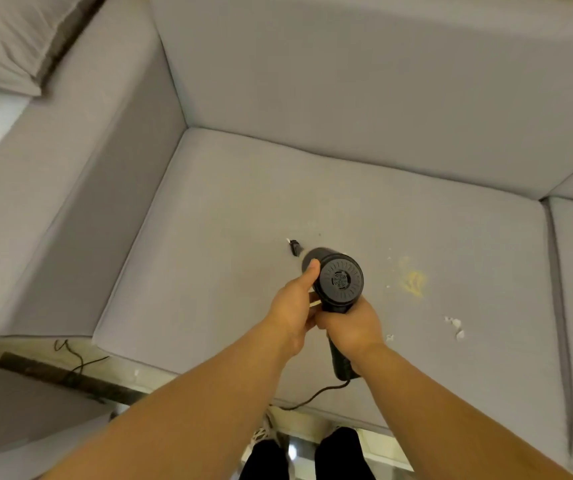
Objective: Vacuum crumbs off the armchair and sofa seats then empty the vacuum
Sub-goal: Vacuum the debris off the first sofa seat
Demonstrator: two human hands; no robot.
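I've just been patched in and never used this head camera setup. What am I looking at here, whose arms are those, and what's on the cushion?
This one picture comes from a camera worn on the person's head, looking down. The arms are theirs. Both hands hold a black handheld vacuum: the right hand grips its handle, the left hand steadies the body. Its cord trails off the seat's front edge. Below is a grey sofa seat with yellow crumbs and white bits to the vacuum's right.

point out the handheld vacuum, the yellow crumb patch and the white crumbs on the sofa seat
handheld vacuum (pixel 338 280): head view, on its round vented rear cap.
yellow crumb patch (pixel 414 280): head view, on the middle of the patch, right of the vacuum.
white crumbs (pixel 455 326): head view, on the largest white cluster, near the seat's right seam.
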